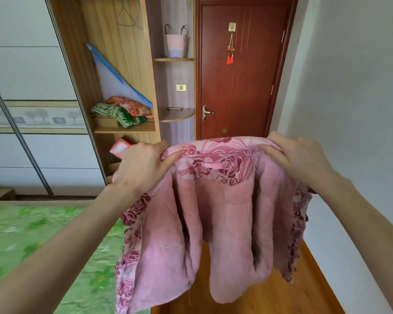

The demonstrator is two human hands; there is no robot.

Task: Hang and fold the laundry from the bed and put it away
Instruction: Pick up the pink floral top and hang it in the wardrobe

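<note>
A pink jacket [213, 214] with a dark-rose flower pattern and plain pink fleece lining hangs in the air in front of me, lining side facing me, a pink label at the collar. My left hand [143, 165] pinches its left shoulder at the collar. My right hand [297, 155] grips the right shoulder. The jacket's body droops down over the corner of the bed [32, 241], which has a green flowered cover. A thin wire hanger [125, 15] hangs inside the open wardrobe [86, 71] at the upper left.
The wardrobe shelf holds folded green and orange cloth [123, 113] and a leaning blue-edged board. A small pink bag [177, 43] sits on a corner shelf. A closed red-brown door [236, 71] stands ahead. A white wall runs along the right; wooden floor lies below.
</note>
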